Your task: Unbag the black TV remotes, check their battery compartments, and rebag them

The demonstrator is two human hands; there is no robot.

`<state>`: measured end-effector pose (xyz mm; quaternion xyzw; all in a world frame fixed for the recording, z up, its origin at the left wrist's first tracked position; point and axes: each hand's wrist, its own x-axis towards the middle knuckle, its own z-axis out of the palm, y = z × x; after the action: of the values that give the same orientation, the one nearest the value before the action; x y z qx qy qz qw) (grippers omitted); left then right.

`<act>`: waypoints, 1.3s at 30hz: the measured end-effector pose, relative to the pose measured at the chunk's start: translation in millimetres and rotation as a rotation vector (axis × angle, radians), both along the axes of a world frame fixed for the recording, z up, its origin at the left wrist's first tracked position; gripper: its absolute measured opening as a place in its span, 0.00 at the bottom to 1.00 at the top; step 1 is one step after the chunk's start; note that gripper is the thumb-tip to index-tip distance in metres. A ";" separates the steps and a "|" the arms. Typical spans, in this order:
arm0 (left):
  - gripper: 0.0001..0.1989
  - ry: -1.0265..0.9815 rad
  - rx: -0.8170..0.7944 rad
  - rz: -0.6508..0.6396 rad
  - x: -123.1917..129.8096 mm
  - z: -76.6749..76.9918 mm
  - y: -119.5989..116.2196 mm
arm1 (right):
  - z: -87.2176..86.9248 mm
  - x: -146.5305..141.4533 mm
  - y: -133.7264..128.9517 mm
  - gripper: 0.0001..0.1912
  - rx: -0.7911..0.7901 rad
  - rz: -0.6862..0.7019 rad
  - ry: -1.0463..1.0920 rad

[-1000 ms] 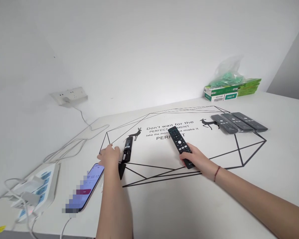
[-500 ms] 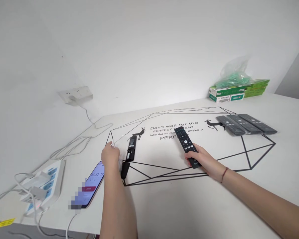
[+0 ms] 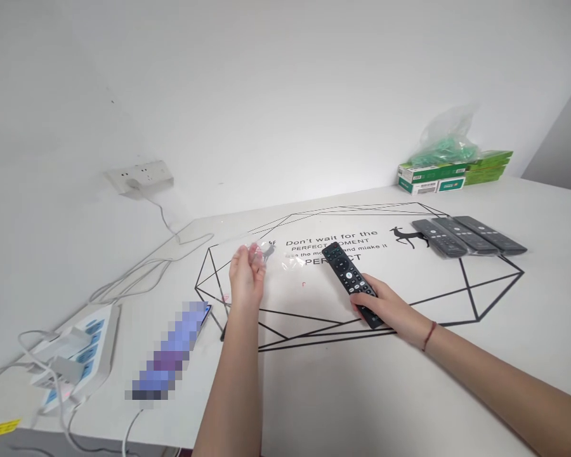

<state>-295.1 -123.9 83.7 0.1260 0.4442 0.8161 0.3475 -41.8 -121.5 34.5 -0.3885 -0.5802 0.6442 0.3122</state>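
My right hand (image 3: 385, 303) is closed round the lower end of a black remote control (image 3: 341, 265), whose buttons face up. The remote is tilted, its top end pointing away and to the left. Over the printed deer on the left, my left hand (image 3: 247, 274) has its fingers curled on a clear plastic bag (image 3: 292, 256), which spreads out to the right of the fingers. My left forearm covers most of what lies beneath it; only a small black tip (image 3: 223, 334) shows beside it.
Three remotes in clear wrap (image 3: 467, 237) lie side by side at the right. Green and white boxes (image 3: 431, 178) stand at the back right under a plastic bag with green contents (image 3: 445, 151). A phone (image 3: 171, 355), a power strip (image 3: 99, 343) and cables (image 3: 137, 270) occupy the left.
My left hand has moved right and slightly up, bringing the clear bag into view. The remote in my right hand has swung slightly left. The black parts on the left are now mostly hidden.
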 end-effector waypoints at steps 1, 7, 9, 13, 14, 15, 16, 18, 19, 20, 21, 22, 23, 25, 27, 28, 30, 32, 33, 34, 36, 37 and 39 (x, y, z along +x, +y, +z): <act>0.02 -0.002 0.004 -0.005 2.4 -2.3 1.1 | 1.5 0.7 -1.1 0.07 0.018 0.010 -0.022; 0.02 -0.096 0.037 -0.043 4.3 -10.6 6.2 | 9.8 2.7 -10.7 0.04 0.124 0.111 -0.111; 0.03 -0.117 0.053 -0.054 4.6 -11.9 7.6 | 10.2 2.0 -13.3 0.04 0.137 0.151 -0.134; 0.03 -0.119 0.074 -0.055 7.5 -14.5 8.9 | 8.9 1.6 -15.3 0.04 0.154 0.212 -0.156; 0.02 -0.112 0.073 -0.048 8.1 -15.2 9.1 | 8.7 2.1 -15.4 0.04 0.157 0.225 -0.149; 0.02 -0.103 0.070 -0.041 8.6 -16.0 9.3 | 8.5 2.6 -15.5 0.04 0.159 0.236 -0.140; 0.01 -0.093 0.068 -0.034 9.0 -16.7 9.6 | 8.4 3.3 -15.5 0.04 0.159 0.246 -0.132; 0.01 -0.077 0.070 -0.026 9.3 -17.7 10.2 | 8.4 4.5 -15.4 0.04 0.155 0.260 -0.120; 0.02 -0.073 0.073 -0.023 9.2 -17.9 10.5 | 8.4 4.9 -15.4 0.05 0.153 0.265 -0.116; 0.02 -0.073 0.078 -0.021 9.2 -18.1 10.7 | 8.5 5.2 -15.4 0.05 0.151 0.267 -0.113; 0.02 -0.079 0.084 -0.016 9.0 -18.1 10.9 | 8.6 5.3 -15.4 0.05 0.150 0.268 -0.110; 0.02 -0.087 0.090 -0.007 8.9 -18.0 11.0 | 8.9 5.3 -15.4 0.05 0.149 0.269 -0.105; 0.02 -0.097 0.096 0.003 8.7 -17.8 11.1 | 9.3 5.1 -15.5 0.05 0.148 0.268 -0.101; 0.03 -0.111 0.107 0.018 8.3 -17.4 10.9 | 10.5 4.7 -15.6 0.04 0.139 0.265 -0.094; 0.04 -0.113 0.115 0.023 8.0 -16.9 10.6 | 11.8 4.3 -15.8 0.04 0.132 0.260 -0.094; 0.04 -0.114 0.118 0.023 7.9 -16.5 10.3 | 12.2 4.2 -15.8 0.05 0.135 0.258 -0.097; 0.04 -0.128 0.126 0.024 7.6 -15.4 10.0 | 12.5 4.2 -15.8 0.05 0.147 0.256 -0.103; 0.04 -0.152 0.138 0.032 7.1 -14.1 10.1 | 11.8 4.6 -15.3 0.05 0.152 0.251 -0.102; 0.05 -0.164 0.143 0.037 6.7 -13.5 10.3 | 11.2 5.0 -14.8 0.05 0.152 0.242 -0.101; 0.05 -0.173 0.147 0.043 6.4 -12.9 10.6 | 10.5 5.3 -14.2 0.05 0.151 0.232 -0.101; 0.05 -0.183 0.150 0.050 6.1 -12.3 11.5 | 8.9 5.8 -12.8 0.04 0.156 0.214 -0.108; 0.05 -0.185 0.149 0.050 6.3 -12.3 11.9 | 8.3 5.9 -12.1 0.04 0.163 0.212 -0.115; 0.05 -0.184 0.148 0.047 7.6 -12.9 12.4 | 7.3 5.7 -11.2 0.04 0.172 0.226 -0.124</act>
<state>-287.5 -111.4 70.8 0.0654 0.3519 0.8627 0.3573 -36.1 -132.7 41.8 -0.3315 -0.6913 0.5982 0.2333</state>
